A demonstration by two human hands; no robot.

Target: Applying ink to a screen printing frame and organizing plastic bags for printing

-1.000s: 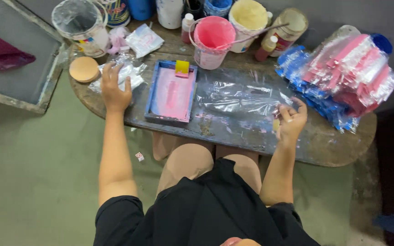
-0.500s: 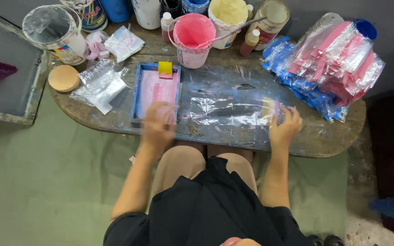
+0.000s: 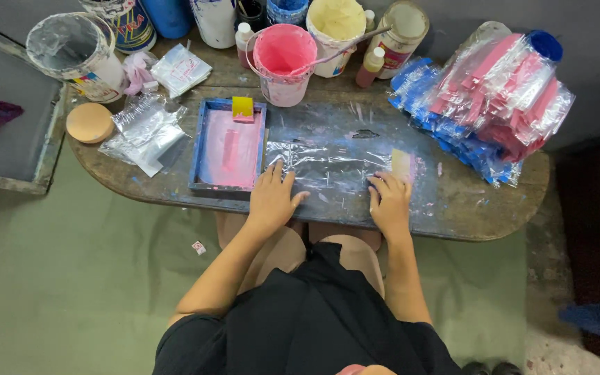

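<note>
Left hand and right hand both lie flat, palms down, fingers spread, well apart from each other, pressing on a clear plastic sheet; neither hand grips anything. The sheet lies on the blue-stained worktable, just right of the blue tray holding pink ink, and appears slightly wrinkled. Judged thin, very light, limp and slippery; likely to crease or slide under uneven pressure. Best taken by pinching a free corner or edge, such as the right end by the pale yellow patch. Beyond the sheet stands a pink paint bucket; a stack of bagged pink and blue items lies to the right
</note>
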